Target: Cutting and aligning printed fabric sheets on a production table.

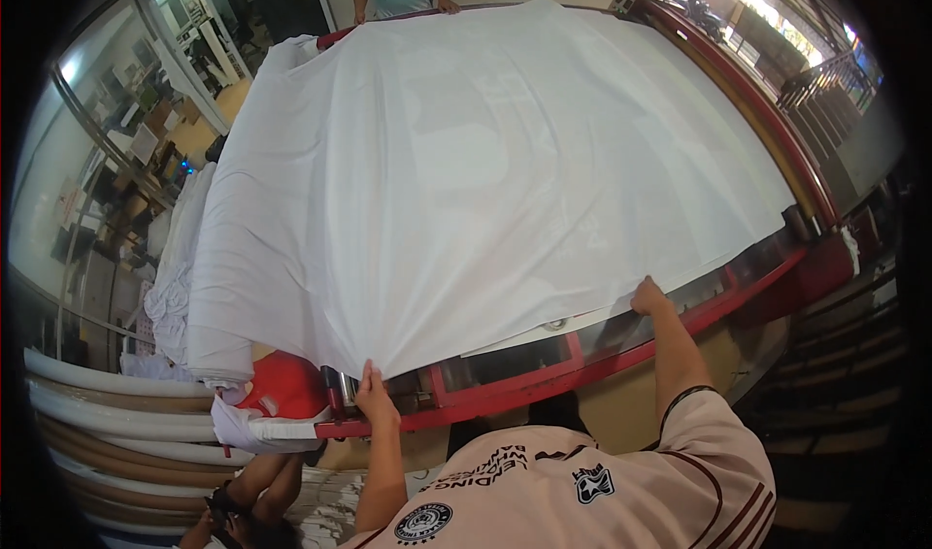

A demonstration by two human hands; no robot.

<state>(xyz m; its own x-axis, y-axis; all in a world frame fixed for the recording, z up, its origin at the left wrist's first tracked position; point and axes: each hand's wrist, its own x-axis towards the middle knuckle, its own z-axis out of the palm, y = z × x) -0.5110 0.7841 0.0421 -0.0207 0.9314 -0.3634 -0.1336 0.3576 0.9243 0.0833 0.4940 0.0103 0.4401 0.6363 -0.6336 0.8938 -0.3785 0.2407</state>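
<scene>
Both left hand (377, 399) and right hand (649, 297) pinch the near edge of white fabric (485, 180), well apart.

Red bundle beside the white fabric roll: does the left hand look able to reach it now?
Probably not without letting go: the left hand pinches the white fabric, though the red bundle looks near, just past a metal roller end.
</scene>
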